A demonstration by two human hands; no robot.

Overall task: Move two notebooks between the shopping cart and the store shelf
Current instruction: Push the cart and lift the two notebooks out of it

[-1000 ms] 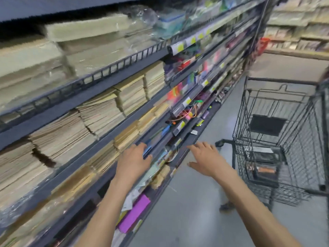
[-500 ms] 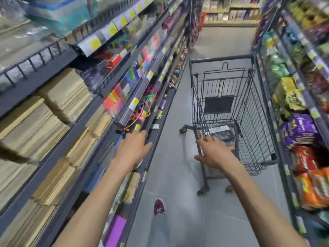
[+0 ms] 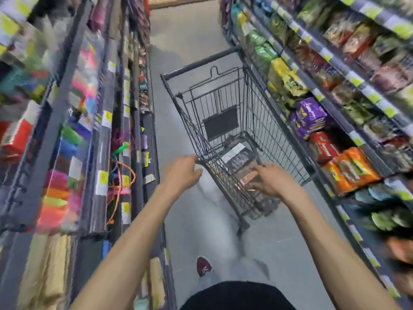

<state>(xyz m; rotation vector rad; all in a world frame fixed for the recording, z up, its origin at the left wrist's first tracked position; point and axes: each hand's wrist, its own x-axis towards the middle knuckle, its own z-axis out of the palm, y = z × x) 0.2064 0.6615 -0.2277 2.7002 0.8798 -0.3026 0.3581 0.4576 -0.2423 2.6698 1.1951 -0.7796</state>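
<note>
Two notebooks [image 3: 242,163] lie stacked in the bottom of the wire shopping cart [image 3: 225,101], towards its near end. The right hand [image 3: 271,181] reaches inside the cart just above them, fingers loosely spread, holding nothing. The left hand [image 3: 183,173] is at the cart's near left corner, fingers curled by the rim; motion blur hides whether it grips. Left of the cart stands the stationery store shelf [image 3: 100,130]; right of it, snack packets [image 3: 348,166].

Dark matt metal wire shopping cart [image 3: 225,121], glossy plastic snack packets [image 3: 348,168], smooth grey floor [image 3: 192,30], brown paper stacks [image 3: 44,265]
</note>
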